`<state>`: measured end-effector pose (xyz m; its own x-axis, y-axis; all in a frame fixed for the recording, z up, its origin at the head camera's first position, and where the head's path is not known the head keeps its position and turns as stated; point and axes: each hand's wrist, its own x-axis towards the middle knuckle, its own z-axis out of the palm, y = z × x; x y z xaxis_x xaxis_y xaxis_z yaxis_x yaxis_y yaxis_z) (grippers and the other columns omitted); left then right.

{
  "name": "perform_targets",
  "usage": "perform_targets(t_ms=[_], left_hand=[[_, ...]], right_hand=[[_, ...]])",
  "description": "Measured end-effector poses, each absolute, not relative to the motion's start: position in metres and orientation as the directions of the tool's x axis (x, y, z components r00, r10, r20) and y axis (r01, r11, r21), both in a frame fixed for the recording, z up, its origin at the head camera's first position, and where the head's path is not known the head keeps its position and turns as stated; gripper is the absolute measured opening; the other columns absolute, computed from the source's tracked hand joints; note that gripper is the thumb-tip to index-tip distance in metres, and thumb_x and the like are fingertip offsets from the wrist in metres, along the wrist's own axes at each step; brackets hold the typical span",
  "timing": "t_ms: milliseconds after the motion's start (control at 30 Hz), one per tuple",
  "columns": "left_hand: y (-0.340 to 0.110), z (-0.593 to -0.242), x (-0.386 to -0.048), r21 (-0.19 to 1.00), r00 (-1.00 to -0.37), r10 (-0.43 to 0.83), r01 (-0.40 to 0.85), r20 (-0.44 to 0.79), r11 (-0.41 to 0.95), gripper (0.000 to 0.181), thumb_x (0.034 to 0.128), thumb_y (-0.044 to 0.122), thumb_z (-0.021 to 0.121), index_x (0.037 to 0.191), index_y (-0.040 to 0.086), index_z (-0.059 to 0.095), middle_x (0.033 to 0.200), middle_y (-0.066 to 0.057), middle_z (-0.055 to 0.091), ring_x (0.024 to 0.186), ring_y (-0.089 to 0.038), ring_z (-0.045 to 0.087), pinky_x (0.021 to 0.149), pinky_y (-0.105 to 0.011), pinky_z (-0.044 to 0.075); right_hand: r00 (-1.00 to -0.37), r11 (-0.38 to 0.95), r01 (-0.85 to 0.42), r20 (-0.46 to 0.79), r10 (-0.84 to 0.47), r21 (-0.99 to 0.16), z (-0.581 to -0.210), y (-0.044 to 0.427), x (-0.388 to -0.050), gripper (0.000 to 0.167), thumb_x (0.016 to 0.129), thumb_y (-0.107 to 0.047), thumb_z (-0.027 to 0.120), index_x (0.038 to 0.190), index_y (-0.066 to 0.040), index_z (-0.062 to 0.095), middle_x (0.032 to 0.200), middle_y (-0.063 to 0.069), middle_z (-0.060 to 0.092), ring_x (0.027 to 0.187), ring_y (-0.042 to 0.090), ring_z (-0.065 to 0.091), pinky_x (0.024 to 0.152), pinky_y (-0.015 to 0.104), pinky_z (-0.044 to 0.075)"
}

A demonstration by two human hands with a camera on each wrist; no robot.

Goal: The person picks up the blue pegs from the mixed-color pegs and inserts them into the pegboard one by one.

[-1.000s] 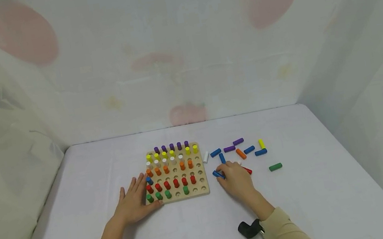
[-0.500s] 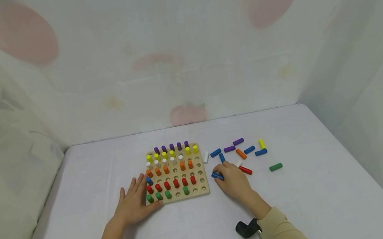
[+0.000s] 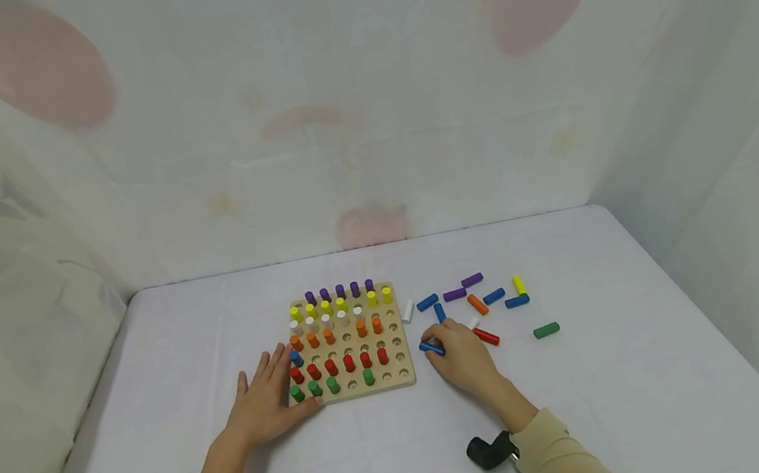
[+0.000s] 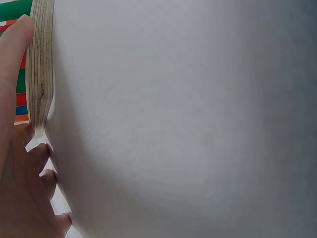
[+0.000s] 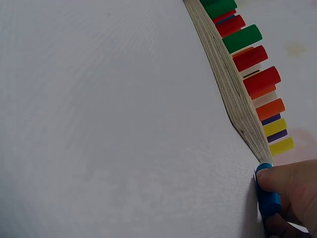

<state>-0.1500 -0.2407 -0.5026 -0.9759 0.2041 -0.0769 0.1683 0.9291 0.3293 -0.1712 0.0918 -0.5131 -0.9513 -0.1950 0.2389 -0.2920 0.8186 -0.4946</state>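
A wooden pegboard (image 3: 396, 380) stands on the table with rows of purple, yellow, white, orange, red and green pegs, plus one blue peg (image 3: 296, 358) at the left. My left hand (image 3: 262, 403) rests against the board's left side, fingers spread, its thumb on the near left corner; the left wrist view shows the thumb by the layered edge (image 4: 42, 74). To the right of the board, my right hand (image 3: 466, 356) pinches a blue peg (image 5: 267, 196) between thumb and fingers, low at the tabletop.
Right of the board lie loose pegs: a white peg (image 3: 408, 311), a red peg (image 3: 487, 336), an orange peg (image 3: 477, 305), a green peg (image 3: 547, 331), a yellow peg (image 3: 519, 284), two purple pegs and several blue ones. Patterned cloth (image 3: 364, 147) walls surround the table.
My right hand has shifted slightly left with the blue peg, showing more of the red and white pegs behind it, then stayed nearly still. The left hand has not moved.
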Motion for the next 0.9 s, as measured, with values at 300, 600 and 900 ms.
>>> perform_targets(t_ms=[300, 600, 900], left_hand=[[-0.242, -0.504, -0.151, 0.325, -0.976, 0.206, 0.172, -0.072, 0.93, 0.108, 0.0695, 0.073, 0.057, 0.147, 0.007, 0.021, 0.153, -0.014, 0.02, 0.139, -0.039, 0.014, 0.104, -0.068, 0.002], [-0.241, -0.504, -0.15, 0.322, -0.975, 0.21, 0.178, -0.067, 0.93, 0.108, 0.0693, 0.075, 0.056, 0.147, 0.007, 0.021, 0.152, -0.013, 0.02, 0.139, -0.039, 0.015, 0.104, -0.068, 0.003], [-0.24, -0.501, -0.15, 0.328, -0.976, 0.201, 0.165, -0.08, 0.93, 0.108, 0.069, 0.074, 0.056, 0.147, 0.008, 0.022, 0.152, -0.014, 0.02, 0.139, -0.04, 0.014, 0.104, -0.068, 0.003]], right_hand=[[-0.954, 0.808, -0.287, 0.231, -0.192, -0.515, -0.51, 0.088, -0.171, 0.018, 0.08, -0.018, 0.071, 0.097, -0.015, 0.067, 0.079, -0.003, 0.055, 0.067, 0.007, 0.047, 0.059, 0.015, 0.044], [-0.95, 0.802, -0.296, 0.251, -0.187, -0.519, -0.504, 0.084, -0.173, 0.018, 0.081, -0.02, 0.07, 0.098, -0.016, 0.067, 0.084, -0.002, 0.058, 0.072, 0.008, 0.053, 0.061, 0.018, 0.047], [-0.931, 0.797, -0.34, 0.297, -0.211, -0.5, -0.498, 0.079, -0.178, 0.02, 0.082, -0.02, 0.069, 0.101, -0.016, 0.066, 0.087, -0.003, 0.061, 0.07, 0.006, 0.052, 0.058, 0.017, 0.043]])
